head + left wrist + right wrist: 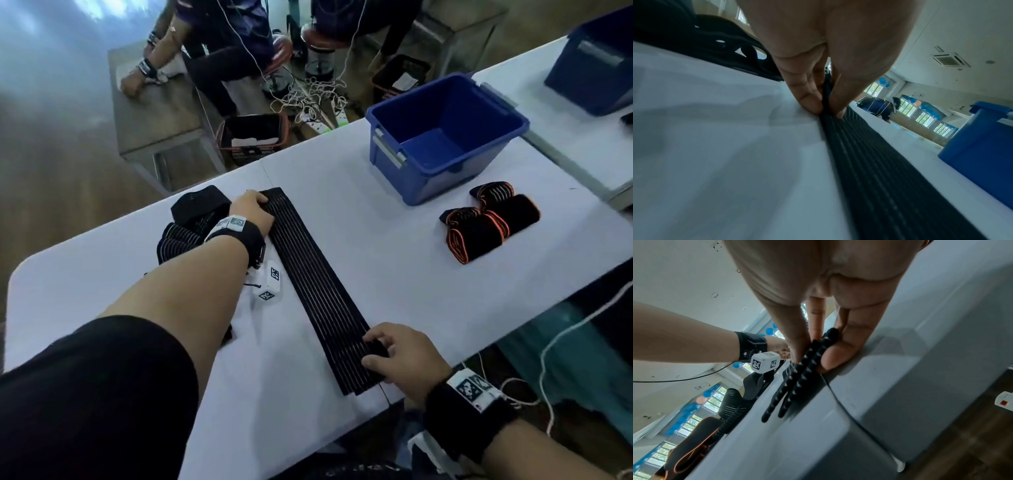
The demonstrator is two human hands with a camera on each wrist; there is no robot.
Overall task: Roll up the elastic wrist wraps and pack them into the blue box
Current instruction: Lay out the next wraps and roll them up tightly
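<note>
Between both hands' pinching fingers (807,100), wrist wrap (318,287) flat, lengthwise near-to-far across table (411,260).

Under your right hand (407,356) the wrist wrap (318,284) is ribbed, matt black elastic cloth with thin pale stripes; your left hand (251,210) pinches its far end. Beyond your right hand, the blue box (445,137) is smooth, faintly glossy plastic with grey plastic latches. The table (394,246) beneath both hands looks smooth and matt white. The orange-edged wraps (489,222) near the box are matt black cloth.
</note>
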